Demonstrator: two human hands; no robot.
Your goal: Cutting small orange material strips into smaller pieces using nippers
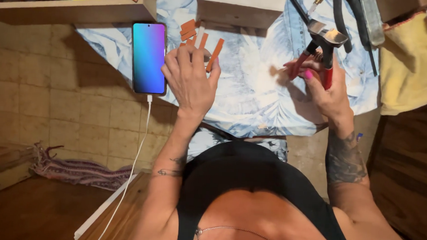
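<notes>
Tabletop (253,102) in leaf-print cloth, left hand (191,77) spread on orange strips (215,54), right hand (322,87) gripping red-handled nippers (324,43)

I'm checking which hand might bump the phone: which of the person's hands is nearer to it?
Left. The left hand rests on the table just beside the smartphone, over the orange strips. The right hand is far across the patterned cloth, gripping red-handled pliers.

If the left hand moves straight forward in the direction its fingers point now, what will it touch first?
Most likely the orange strips lying on the patterned cloth just beyond the left hand; its fingertips already seem to reach the nearest ones, though depth is unclear.
</notes>
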